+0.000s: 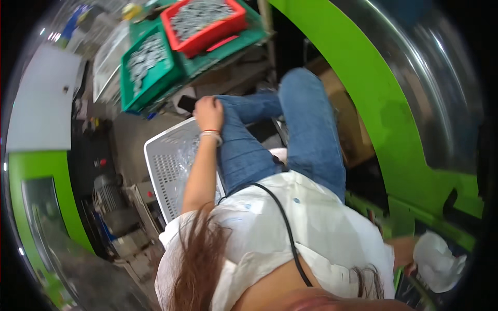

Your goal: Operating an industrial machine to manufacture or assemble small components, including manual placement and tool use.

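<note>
A seated person in a white shirt (264, 220) and blue jeans (311, 116) rests the left hand (208, 113) on the left knee amid green-panelled machinery on a workshop floor. A small dark, flat object (187, 103) shows just beside the fingers of that hand; whether the left grip is closed on it cannot be told. A red band and a pale one circle the left wrist.

The right hand (410, 268) is out to the person's right, near the lower right edge of the view, mostly hidden by a crumpled white item (438, 262) that appears to touch it. How wide the right grip is, or whether it holds the item, cannot be made out.

Beneath the left forearm stands a white slotted basket (154, 147) with clear plastic (185, 158) inside. Beyond the knees, a green-topped bench (254, 34) carries a green tray (161, 75) and, touching or very near it on the right, a red tray (199, 47), each holding many small grey pieces. A black cable (285, 220) runs down the shirt front. A curved bright-green panel (381, 85) rises at right, and a ribbed motor (110, 199) sits low at left.
</note>
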